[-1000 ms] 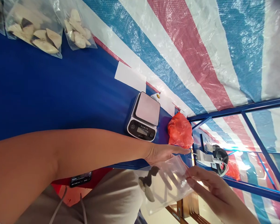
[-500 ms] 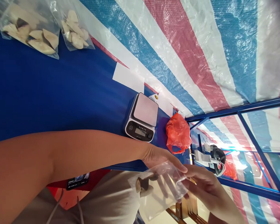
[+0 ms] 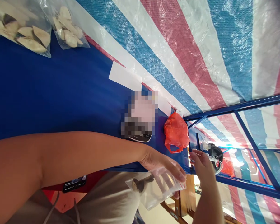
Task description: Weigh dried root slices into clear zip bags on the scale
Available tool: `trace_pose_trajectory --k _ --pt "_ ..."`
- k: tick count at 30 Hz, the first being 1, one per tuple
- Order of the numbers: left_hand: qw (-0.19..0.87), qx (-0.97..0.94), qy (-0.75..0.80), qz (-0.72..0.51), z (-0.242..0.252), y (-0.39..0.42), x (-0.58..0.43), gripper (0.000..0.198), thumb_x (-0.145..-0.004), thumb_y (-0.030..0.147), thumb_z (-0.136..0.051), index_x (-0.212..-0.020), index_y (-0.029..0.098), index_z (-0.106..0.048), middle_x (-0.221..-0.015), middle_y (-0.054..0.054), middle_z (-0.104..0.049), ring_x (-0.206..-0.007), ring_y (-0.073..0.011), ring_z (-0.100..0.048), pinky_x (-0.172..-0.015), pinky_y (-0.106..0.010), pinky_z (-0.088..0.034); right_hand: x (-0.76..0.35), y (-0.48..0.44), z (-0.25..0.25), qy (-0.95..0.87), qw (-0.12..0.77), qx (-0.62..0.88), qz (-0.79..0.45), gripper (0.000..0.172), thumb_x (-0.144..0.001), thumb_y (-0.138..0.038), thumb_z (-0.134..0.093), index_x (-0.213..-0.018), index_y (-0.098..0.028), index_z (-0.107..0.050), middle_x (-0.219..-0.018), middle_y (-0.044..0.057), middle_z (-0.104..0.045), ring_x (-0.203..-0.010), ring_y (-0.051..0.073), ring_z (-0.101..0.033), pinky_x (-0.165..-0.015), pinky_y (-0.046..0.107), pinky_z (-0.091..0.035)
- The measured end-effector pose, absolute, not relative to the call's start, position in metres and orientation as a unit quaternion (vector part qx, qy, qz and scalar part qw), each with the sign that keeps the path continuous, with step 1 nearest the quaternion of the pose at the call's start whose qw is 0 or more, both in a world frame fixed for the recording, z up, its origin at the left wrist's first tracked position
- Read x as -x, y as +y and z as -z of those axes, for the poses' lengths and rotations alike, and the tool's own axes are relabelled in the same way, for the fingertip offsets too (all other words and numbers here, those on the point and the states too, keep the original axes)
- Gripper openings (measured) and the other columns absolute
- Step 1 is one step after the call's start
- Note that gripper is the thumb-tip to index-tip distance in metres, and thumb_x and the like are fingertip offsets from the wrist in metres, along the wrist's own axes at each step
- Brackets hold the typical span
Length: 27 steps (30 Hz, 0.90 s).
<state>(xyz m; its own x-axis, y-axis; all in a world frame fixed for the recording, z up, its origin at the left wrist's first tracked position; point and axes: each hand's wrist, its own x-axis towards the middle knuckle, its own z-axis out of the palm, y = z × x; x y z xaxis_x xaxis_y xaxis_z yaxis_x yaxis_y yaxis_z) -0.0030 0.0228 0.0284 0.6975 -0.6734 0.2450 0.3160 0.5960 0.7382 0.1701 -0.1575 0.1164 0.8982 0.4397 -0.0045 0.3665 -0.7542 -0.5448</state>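
Note:
My left hand point(image 3: 162, 163) reaches across from the left, just off the edge of the blue table point(image 3: 49, 96). Its fingers are closed on a clear zip bag point(image 3: 157, 186), which hangs over my lap with a few dark pieces point(image 3: 141, 183) inside. My right hand point(image 3: 200, 163) comes up from the lower right, fingers apart and holding nothing. It is just right of the bag, near the table's corner.
On the table stand a small scale point(image 3: 140, 116) (blurred), an orange plastic bag point(image 3: 176, 132), a white paper sheet point(image 3: 124, 76) and clear bags of pale slices point(image 3: 67, 29). A striped tarp point(image 3: 189, 46) hangs behind, with a blue metal frame point(image 3: 247, 107). A phone point(image 3: 74, 183) lies below the table edge.
My right hand has let go of the bag's mouth and risen toward the table corner. My left hand keeps the bag and has lowered it slightly.

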Motion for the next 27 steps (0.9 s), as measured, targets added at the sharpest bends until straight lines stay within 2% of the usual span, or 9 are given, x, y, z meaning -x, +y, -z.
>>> trace_pose_trajectory --k 2,4,10,14,18,20,22,24,27 --pt "0.853 -0.352 -0.247 0.297 -0.029 0.025 0.005 0.055 -0.074 0.047 -0.088 -0.112 0.021 -0.057 -0.091 0.000 -0.066 -0.095 -0.0236 -0.076 -0.098 -0.047 -0.057 -0.192 -0.154 -0.094 -0.182 0.269 0.945 -0.046 0.073 -0.062 -0.057 -0.090 -0.118 -0.020 -0.060 -0.096 0.007 -0.075 -0.089 0.028 -0.073 -0.068 0.035 -0.060" --pt "0.851 -0.363 -0.236 0.296 -0.029 0.025 0.006 0.054 -0.074 0.047 -0.087 -0.111 0.021 -0.057 -0.093 0.000 -0.067 -0.092 -0.0221 -0.076 -0.095 -0.043 -0.059 -0.202 -0.145 -0.080 -0.180 0.312 0.928 -0.090 0.085 -0.059 -0.052 -0.093 -0.128 -0.021 -0.053 -0.095 0.005 -0.074 -0.090 0.025 -0.073 -0.070 0.032 -0.059" --pt "0.866 -0.344 -0.207 0.297 -0.027 0.024 0.002 0.057 -0.072 0.043 -0.090 -0.111 0.021 -0.055 -0.097 -0.001 -0.068 -0.088 -0.0202 -0.074 -0.090 -0.040 -0.059 -0.201 -0.108 -0.097 -0.153 0.458 0.866 -0.132 0.066 -0.065 -0.047 -0.087 -0.119 -0.022 -0.057 -0.090 0.000 -0.073 -0.082 0.017 -0.073 -0.075 0.027 -0.058" --pt "0.887 -0.334 -0.139 0.289 -0.027 0.024 -0.002 0.067 -0.063 0.041 -0.096 -0.113 0.020 -0.056 -0.100 0.000 -0.068 -0.085 -0.0159 -0.071 -0.083 -0.034 -0.057 -0.195 -0.092 -0.119 -0.235 0.402 0.885 -0.007 0.061 -0.067 -0.046 -0.084 -0.118 -0.022 -0.061 -0.093 0.003 -0.073 -0.079 0.020 -0.070 -0.075 0.034 -0.057" --pt "0.885 -0.334 -0.141 0.292 -0.026 0.027 -0.002 0.063 -0.064 0.041 -0.096 -0.113 0.021 -0.062 -0.103 0.001 -0.068 -0.090 -0.0133 -0.068 -0.082 -0.029 -0.057 -0.189 -0.083 -0.125 -0.317 0.185 0.894 0.258 0.037 -0.080 -0.039 -0.066 -0.113 -0.021 -0.067 -0.095 0.008 -0.074 -0.085 0.030 -0.070 -0.092 0.051 -0.053" --pt "0.884 -0.337 -0.144 0.290 -0.026 0.029 -0.001 0.059 -0.065 0.041 -0.095 -0.112 0.022 -0.065 -0.104 0.002 -0.067 -0.090 -0.0115 -0.067 -0.080 -0.026 -0.058 -0.187 -0.079 -0.122 -0.331 0.134 0.871 0.336 0.031 -0.080 -0.036 -0.062 -0.106 -0.021 -0.067 -0.097 0.011 -0.074 -0.094 0.035 -0.069 -0.097 0.055 -0.050" --pt "0.884 -0.337 -0.140 0.293 -0.026 0.030 0.001 0.056 -0.064 0.039 -0.095 -0.109 0.022 -0.067 -0.103 0.002 -0.067 -0.089 -0.0107 -0.066 -0.079 -0.025 -0.058 -0.187 -0.075 -0.118 -0.294 0.165 0.866 0.368 0.033 -0.076 -0.041 -0.068 -0.103 -0.022 -0.064 -0.101 0.014 -0.072 -0.098 0.038 -0.067 -0.094 0.054 -0.051" --pt "0.883 -0.334 -0.143 0.298 -0.026 0.030 0.001 0.054 -0.063 0.036 -0.095 -0.107 0.021 -0.069 -0.101 0.002 -0.068 -0.087 -0.0107 -0.067 -0.079 -0.025 -0.058 -0.187 -0.070 -0.115 -0.214 0.220 0.881 0.359 0.039 -0.070 -0.052 -0.077 -0.092 -0.024 -0.061 -0.093 0.012 -0.070 -0.090 0.037 -0.067 -0.088 0.053 -0.053" --pt "0.882 -0.333 -0.151 0.298 -0.026 0.030 0.001 0.051 -0.064 0.038 -0.095 -0.105 0.021 -0.070 -0.099 0.002 -0.069 -0.087 -0.0109 -0.067 -0.079 -0.025 -0.059 -0.189 -0.063 -0.110 -0.161 0.306 0.906 0.244 0.047 -0.083 -0.069 -0.062 -0.069 -0.025 -0.061 -0.067 0.007 -0.063 -0.075 0.032 -0.066 -0.084 0.051 -0.054"
